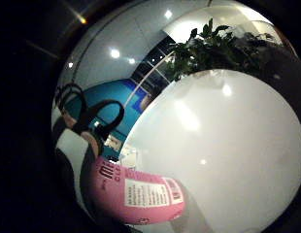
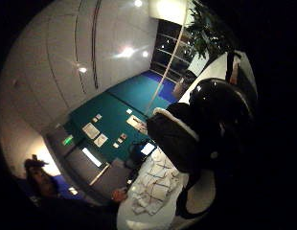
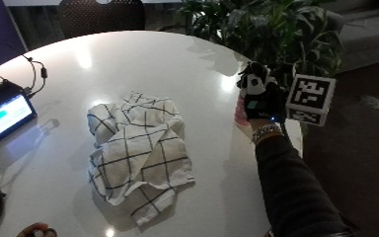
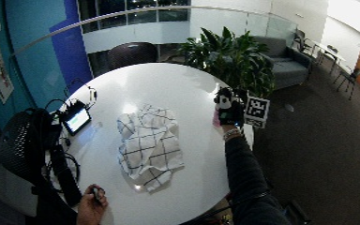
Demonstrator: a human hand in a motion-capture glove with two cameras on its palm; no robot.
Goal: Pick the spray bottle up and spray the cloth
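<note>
Gloved right hand is wrapped around the pink spray bottle near the table edge, nozzle turned toward the checked cloth at nine o'clock, presumably for aiming.

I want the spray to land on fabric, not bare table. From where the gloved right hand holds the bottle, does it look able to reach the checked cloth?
Probably yes. The right hand grips the pink spray bottle near the table's edge, and only bare tabletop lies between it and the checked cloth.
</note>
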